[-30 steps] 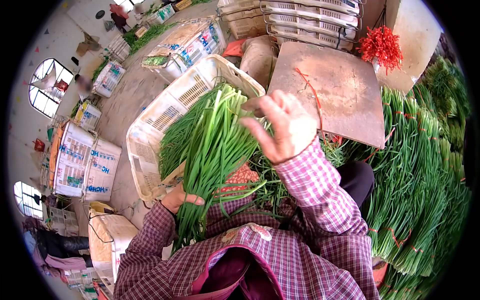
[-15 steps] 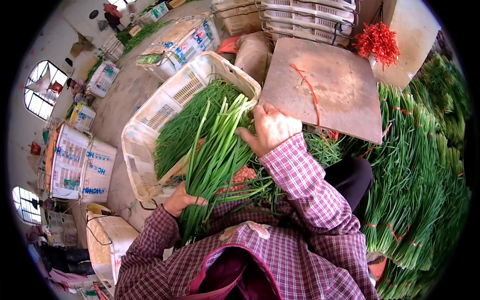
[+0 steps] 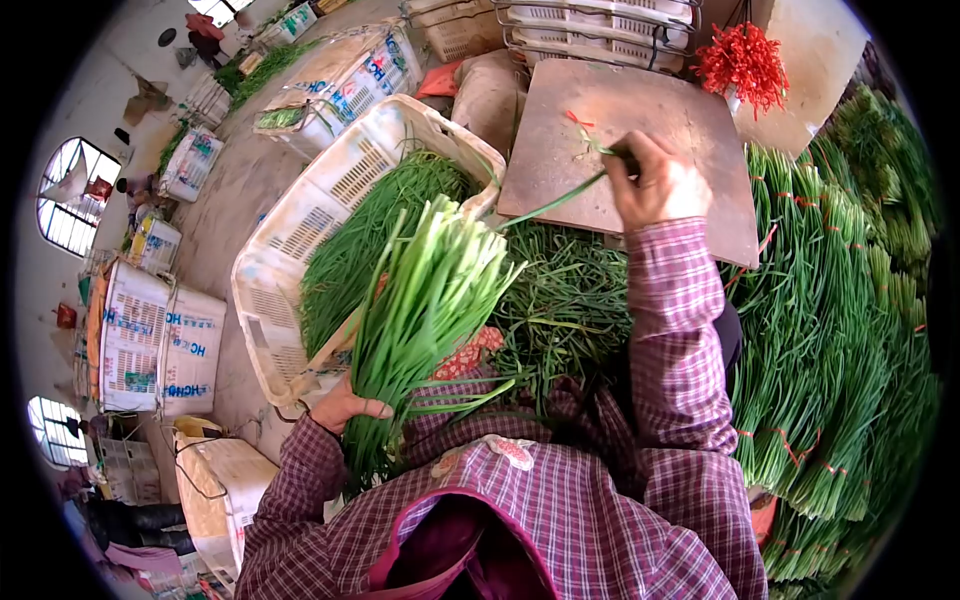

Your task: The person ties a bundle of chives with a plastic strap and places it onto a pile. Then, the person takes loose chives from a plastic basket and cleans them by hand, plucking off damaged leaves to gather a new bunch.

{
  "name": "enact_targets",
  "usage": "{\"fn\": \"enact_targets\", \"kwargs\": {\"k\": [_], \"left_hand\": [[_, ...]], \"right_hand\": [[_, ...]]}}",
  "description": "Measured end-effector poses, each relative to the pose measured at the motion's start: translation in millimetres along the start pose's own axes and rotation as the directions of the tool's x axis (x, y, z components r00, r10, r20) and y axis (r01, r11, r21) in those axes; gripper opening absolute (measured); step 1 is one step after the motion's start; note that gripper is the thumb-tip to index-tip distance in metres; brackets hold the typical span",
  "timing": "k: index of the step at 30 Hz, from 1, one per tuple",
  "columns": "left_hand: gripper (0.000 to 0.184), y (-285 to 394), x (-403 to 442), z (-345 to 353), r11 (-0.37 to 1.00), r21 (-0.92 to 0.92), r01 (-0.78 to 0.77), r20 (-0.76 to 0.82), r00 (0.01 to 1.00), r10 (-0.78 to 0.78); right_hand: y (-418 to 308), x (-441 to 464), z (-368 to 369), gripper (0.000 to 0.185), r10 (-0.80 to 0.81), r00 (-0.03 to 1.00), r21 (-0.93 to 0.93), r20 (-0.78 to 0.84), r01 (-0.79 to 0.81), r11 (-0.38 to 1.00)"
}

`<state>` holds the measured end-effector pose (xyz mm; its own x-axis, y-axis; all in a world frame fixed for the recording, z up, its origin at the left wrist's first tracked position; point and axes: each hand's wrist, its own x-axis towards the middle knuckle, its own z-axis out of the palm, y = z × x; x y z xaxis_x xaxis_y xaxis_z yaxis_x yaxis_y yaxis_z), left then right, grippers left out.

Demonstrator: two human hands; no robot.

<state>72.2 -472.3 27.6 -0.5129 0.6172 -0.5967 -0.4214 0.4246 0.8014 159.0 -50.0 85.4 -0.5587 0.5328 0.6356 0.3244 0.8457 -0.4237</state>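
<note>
My left hand [image 3: 340, 408] is closed around a thick bunch of garlic chives [image 3: 430, 300], its pale cut ends pointing away from me. Over the brown board [image 3: 640, 110], my right hand [image 3: 660, 180] pinches a thin chive stalk [image 3: 560, 200] that trails back toward the bunch. The tip of a red tie [image 3: 577, 118] shows on the board just beyond my fingers; the remainder is hidden by the hand. Left of the bunch, a white plastic crate [image 3: 270, 255] holds more loose chives [image 3: 375, 225]. Scattered chive leaves [image 3: 565, 310] lie below the board.
Tied chive bundles [image 3: 820, 340] are piled on the right. A cluster of red ties [image 3: 743, 68] hangs beyond the board. Stacked crates [image 3: 600, 40] stand behind it. More white crates [image 3: 140, 335] line the left, with a person's dark-clad legs [image 3: 135, 525] at lower left.
My right hand has left the bunch and moved right, over the board, with a stalk pinched in it. The bunch stays in my left hand, its cut ends now more upright and fanned.
</note>
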Motion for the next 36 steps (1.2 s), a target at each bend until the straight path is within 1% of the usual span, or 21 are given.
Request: {"fn": "enact_targets", "kwargs": {"k": [1,2,4,6,8,10,12,13,16,18,19,20,22,24,26,28,29,30,32,34,36], "left_hand": [[0.078,-0.8,-0.8,-5.0,0.994,-0.07,0.078,0.018,0.997,-0.077],[0.078,-5.3,-1.3,-10.6,0.995,-0.069,0.077,0.017,0.997,-0.076],[0.081,-7.9,-1.2,-12.9,0.997,-0.072,0.024,0.005,1.0,-0.024],[0.083,-8.5,0.3,-11.8,0.991,-0.132,0.007,0.025,1.0,-0.004],[0.086,-10.3,3.1,-20.4,0.995,-0.088,0.056,0.129,0.991,-0.045],[0.086,-13.1,3.3,-23.1,0.997,-0.07,0.035,0.118,0.993,-0.026],[0.086,-10.5,2.2,-21.2,0.998,-0.057,0.013,0.107,0.994,-0.007],[0.085,-7.1,0.3,-18.0,0.998,-0.056,0.006,0.116,0.993,0.001],[0.083,-8.9,-1.6,-16.9,0.995,-0.101,0.001,0.133,0.991,0.012],[0.082,-12.8,0.6,-20.4,0.989,-0.148,0.005,0.143,0.99,0.017],[0.079,-15.4,3.1,-24.1,0.99,-0.14,-0.003,0.2,0.979,0.032],[0.076,-18.0,4.7,-27.6,0.991,-0.132,-0.013,0.257,0.965,0.047],[0.072,-21.9,7.2,-34.0,0.991,-0.134,-0.016,0.287,0.956,0.054],[0.069,-21.4,6.8,-33.1,0.991,-0.136,-0.019,0.317,0.947,0.062],[0.068,-15.0,4.5,-27.8,0.991,-0.124,-0.041,0.287,0.955,0.075],[0.069,-9.4,4.9,-22.2,0.991,-0.127,-0.051,0.279,0.957,0.084],[0.071,-12.5,5.2,-23.7,0.992,-0.122,-0.036,0.257,0.964,0.066],[0.072,-14.9,4.7,-24.0,0.993,-0.117,-0.022,0.235,0.971,0.049],[0.075,-15.3,4.0,-24.4,0.996,-0.085,-0.033,0.226,0.973,0.051],[0.076,-19.9,6.5,-27.9,0.997,-0.068,-0.034,0.267,0.962,0.051],[0.078,-22.8,7.0,-30.0,0.998,-0.069,-0.013,0.255,0.966,0.031]], "right_hand": [[10.5,0.0,-6.1,0.014,0.065,0.986,-0.056,0.15,-0.057,0.997],[17.8,-5.0,-13.5,0.015,0.1,0.932,-0.128,0.348,-0.059,0.99],[16.8,-18.1,-12.9,0.021,0.218,0.813,-0.343,0.541,-0.024,0.939],[11.5,-32.4,-11.3,0.026,-0.03,0.915,-0.066,0.401,0.061,0.996],[-12.2,-32.3,-8.7,0.032,-0.062,0.929,0.253,0.366,-0.036,0.967],[-32.5,-41.2,9.0,0.037,-0.228,0.964,0.35,0.134,0.169,0.921],[-53.0,-39.2,6.8,0.032,-0.319,0.947,0.382,0.027,0.285,0.879],[-61.4,-34.5,7.9,0.031,-0.303,0.928,0.384,0.217,0.204,0.9],[-66.3,-29.2,15.9,0.023,-0.327,0.872,0.473,0.364,0.129,0.872],[-59.7,-24.6,17.5,0.014,-0.201,0.927,0.303,0.316,0.102,0.947],[-48.9,-20.7,23.0,0.013,-0.14,0.96,0.162,0.241,0.103,0.981],[-29.5,-20.5,27.9,0.011,-0.198,0.977,0.048,0.082,0.194,0.98],[-11.0,-16.7,15.5,0.012,-0.025,0.985,-0.038,0.17,0.032,0.999],[0.2,-20.2,6.4,0.011,-0.105,0.988,-0.028,0.112,0.109,0.994],[-7.4,-24.0,-1.6,0.013,-0.112,0.984,0.034,0.14,0.109,0.994],[-33.5,-18.4,-13.8,0.015,-0.166,0.959,0.361,0.229,0.075,0.93],[-42.8,-16.3,-16.4,0.016,-0.206,0.947,0.468,0.248,0.069,0.881],[-48.5,-14.9,-12.9,0.015,-0.291,0.95,0.541,0.116,0.185,0.82],[-63.9,-12.1,-14.7,0.016,-0.294,0.939,0.69,0.176,0.095,0.718],[-70.9,-9.6,-4.9,0.021,-0.347,0.925,0.746,0.153,0.122,0.654],[-78.8,-8.5,-7.1,0.023,-0.361,0.91,0.736,0.205,0.1,0.669]]}}
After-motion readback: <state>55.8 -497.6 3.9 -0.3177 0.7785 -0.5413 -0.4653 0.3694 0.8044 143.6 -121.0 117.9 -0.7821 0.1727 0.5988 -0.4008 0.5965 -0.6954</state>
